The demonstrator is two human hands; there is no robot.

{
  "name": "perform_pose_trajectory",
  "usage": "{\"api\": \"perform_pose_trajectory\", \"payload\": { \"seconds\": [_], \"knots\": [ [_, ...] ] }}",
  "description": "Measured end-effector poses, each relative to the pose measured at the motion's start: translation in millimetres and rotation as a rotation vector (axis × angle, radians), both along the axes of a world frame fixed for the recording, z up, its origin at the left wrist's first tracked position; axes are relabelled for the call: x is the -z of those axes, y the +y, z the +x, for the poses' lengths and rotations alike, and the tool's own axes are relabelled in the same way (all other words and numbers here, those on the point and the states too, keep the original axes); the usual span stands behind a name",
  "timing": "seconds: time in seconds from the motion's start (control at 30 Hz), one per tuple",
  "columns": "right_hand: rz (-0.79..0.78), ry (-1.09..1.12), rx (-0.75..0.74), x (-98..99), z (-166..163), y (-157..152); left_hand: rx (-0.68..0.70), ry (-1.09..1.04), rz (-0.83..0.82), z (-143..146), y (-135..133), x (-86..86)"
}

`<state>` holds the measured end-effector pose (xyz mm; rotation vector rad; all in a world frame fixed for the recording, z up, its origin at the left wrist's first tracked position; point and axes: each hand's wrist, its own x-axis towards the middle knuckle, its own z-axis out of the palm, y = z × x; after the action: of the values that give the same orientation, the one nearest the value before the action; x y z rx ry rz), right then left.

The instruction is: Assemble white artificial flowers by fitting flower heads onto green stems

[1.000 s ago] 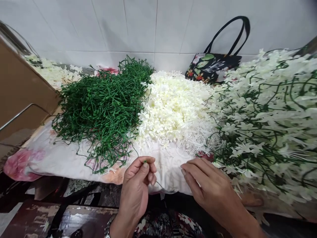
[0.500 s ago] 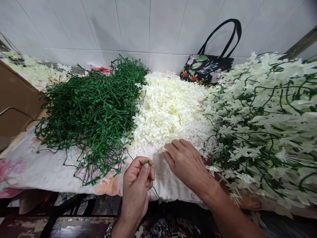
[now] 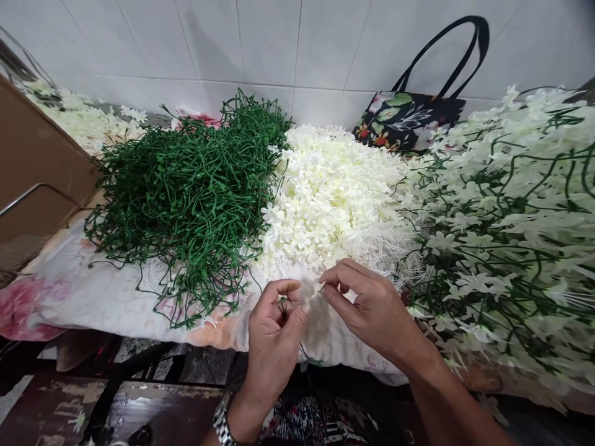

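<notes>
My left hand (image 3: 275, 334) is closed in a pinch on a thin green plastic stem (image 3: 281, 303) at the front edge of the cloth. My right hand (image 3: 372, 310) pinches a small white artificial blossom (image 3: 312, 288) and brings it against the stem's tip, so the two hands meet. Just behind them lies a heap of loose white blossoms (image 3: 334, 192). A pile of bare green stems (image 3: 190, 192) lies to the left of that heap.
Finished white-flowered green sprays (image 3: 506, 229) are heaped on the right. A floral cloth (image 3: 106, 297) covers the work surface. A dark flowered handbag (image 3: 409, 118) leans on the tiled wall. A brown cardboard box (image 3: 32, 167) stands at the left, with more white flowers (image 3: 83, 121) behind.
My right hand went from the cloth's edge up to the blossom heap, then came back to my left hand with a white blossom. My left hand kept its pinch on the stem.
</notes>
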<state>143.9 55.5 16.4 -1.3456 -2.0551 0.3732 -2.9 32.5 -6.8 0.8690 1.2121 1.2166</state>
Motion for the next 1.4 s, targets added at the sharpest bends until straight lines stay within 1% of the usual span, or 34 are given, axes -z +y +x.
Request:
{"api": "perform_pose_trajectory", "payload": {
  "seconds": [0.07,0.13,0.23,0.33,0.5,0.57,0.6,0.67,0.73,0.77,0.83,0.87,0.93,1.0,1.03,1.1,1.13,1.2,1.3,1.4],
  "knots": [
    [-0.009,0.078,-0.029,-5.2,-1,-7,0.041,0.124,0.083,1,-2,-3.0],
    [-0.015,0.125,-0.032,-7.8,-3,-14,0.050,0.233,0.202,2,-3,-6.2],
    [-0.055,0.192,-0.033,-7.3,-5,-21,0.040,0.314,0.341,1,-5,-9.2],
    [-0.073,0.189,-0.054,-4.6,-3,-26,0.060,0.316,0.345,-2,-8,-10.0],
    [-0.075,0.125,-0.054,-1.7,1,-31,0.117,0.229,0.212,-5,-17,-11.1],
    [-0.085,0.126,-0.038,-1.7,0,-34,0.142,0.231,0.193,-6,-20,-11.7],
    [-0.095,0.126,-0.029,-1.9,-1,-36,0.162,0.251,0.216,-6,-21,-11.8],
    [-0.120,0.125,-0.023,-2.4,-2,-38,0.204,0.301,0.325,-6,-21,-10.9],
    [-0.150,0.128,-0.040,-1.6,-1,-39,0.205,0.334,0.404,-7,-19,-8.4],
    [-0.151,0.121,-0.040,-0.5,0,-38,0.171,0.336,0.400,-8,-18,-6.5],
    [-0.097,0.060,0.012,3.6,4,-33,0.088,0.309,0.304,-10,-15,-1.8],
    [-0.046,-0.009,0.065,6.3,5,-29,0.053,0.277,0.237,-11,-14,0.8],
    [0.042,-0.218,0.163,11.6,5,-21,0.020,0.177,0.105,-11,-12,5.6],
    [0.019,-0.440,0.197,15.6,1,-13,0.021,0.071,-0.004,-11,-9,8.7],
    [-0.005,-0.515,0.201,16.6,-1,-10,0.021,0.029,-0.044,-11,-8,9.2],
    [-0.046,-0.560,0.195,16.4,-5,-7,0.016,-0.034,-0.104,-9,-7,7.7],
    [-0.059,-0.525,0.185,15.2,-5,-8,0.008,-0.061,-0.127,-9,-6,5.9],
    [-0.102,-0.357,0.145,10.8,-2,-11,-0.004,-0.110,-0.168,-7,-5,1.0],
    [-0.228,0.027,0.075,1.8,7,-21,-0.019,-0.151,-0.200,-5,-5,-5.4],
    [-0.322,0.335,0.060,-5.0,10,-32,-0.025,-0.136,-0.203,-2,-7,-6.6]
  ]
}}
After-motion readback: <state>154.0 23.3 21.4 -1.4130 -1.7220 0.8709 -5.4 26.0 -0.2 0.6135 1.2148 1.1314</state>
